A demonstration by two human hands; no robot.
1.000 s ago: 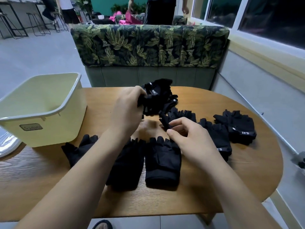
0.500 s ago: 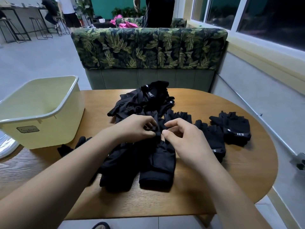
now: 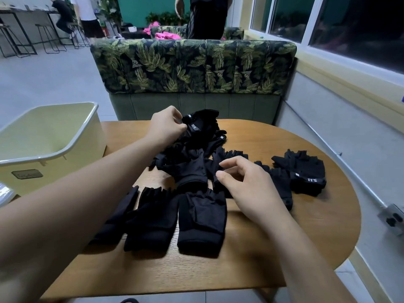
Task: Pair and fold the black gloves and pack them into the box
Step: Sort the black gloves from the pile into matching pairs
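Several black fingerless gloves lie on the round wooden table (image 3: 262, 254). A loose pile of gloves (image 3: 203, 132) sits at the far middle, and my left hand (image 3: 168, 125) pinches a glove at the pile's left side. Three gloves lie flat side by side near me, the rightmost glove (image 3: 201, 221) palm up. My right hand (image 3: 244, 182) hovers over the middle gloves with fingers curled apart, holding nothing. A folded pair (image 3: 306, 173) with white lettering rests at the right. The pale yellow box (image 3: 50, 147) stands at the table's left, and what I see of its inside is bare.
A green sofa (image 3: 192, 68) with a leaf print backs the table's far edge. A wall with a window runs along the right. People stand beyond the sofa. A power socket (image 3: 393, 217) sits by the floor at right.
My left hand has moved from the near gloves back out to the far pile and taken hold of a glove there. My right hand has lifted off the gloves and opened slightly.
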